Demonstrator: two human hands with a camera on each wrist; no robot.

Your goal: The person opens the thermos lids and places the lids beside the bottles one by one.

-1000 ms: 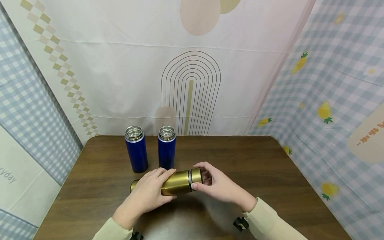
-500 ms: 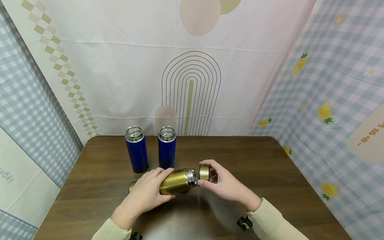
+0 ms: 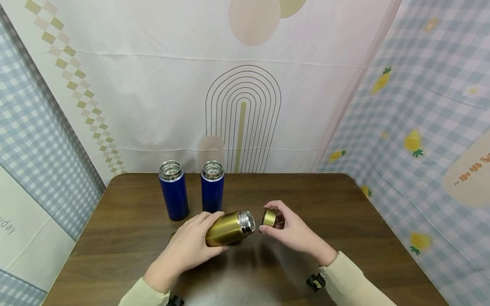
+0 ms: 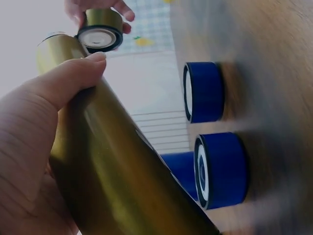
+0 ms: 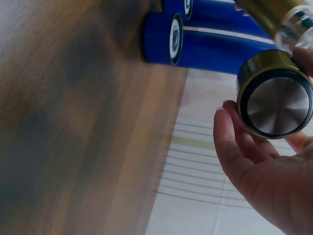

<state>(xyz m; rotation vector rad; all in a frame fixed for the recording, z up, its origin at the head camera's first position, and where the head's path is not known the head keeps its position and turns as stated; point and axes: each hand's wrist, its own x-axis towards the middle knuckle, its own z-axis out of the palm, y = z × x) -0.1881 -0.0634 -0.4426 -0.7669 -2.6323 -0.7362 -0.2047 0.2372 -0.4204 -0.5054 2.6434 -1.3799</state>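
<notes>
My left hand (image 3: 191, 242) grips a gold thermos flask (image 3: 225, 229) round its body. The flask is tilted, with its bare steel mouth (image 3: 246, 222) pointing right and a little up. Thumb and fingers of my right hand (image 3: 296, 233) pinch the gold lid (image 3: 269, 218), just right of the mouth and apart from it. In the right wrist view the lid's steel top (image 5: 279, 105) faces the camera. Two blue lids, a farther one (image 4: 206, 92) and a nearer one (image 4: 224, 170), sit on the table with their insides up; the flask and left hand mostly hide them in the head view.
Two blue flasks without lids, one at left (image 3: 174, 197) and one at right (image 3: 212, 193), stand upright behind the left hand. The brown wooden table (image 3: 306, 195) ends at a patterned cloth backdrop (image 3: 172, 106), with checked cloth (image 3: 432, 106) at the sides.
The gold lid has come off the flask and moved right with my right hand. My left hand keeps its grip, and the flask's mouth has risen and turned slightly upward.
</notes>
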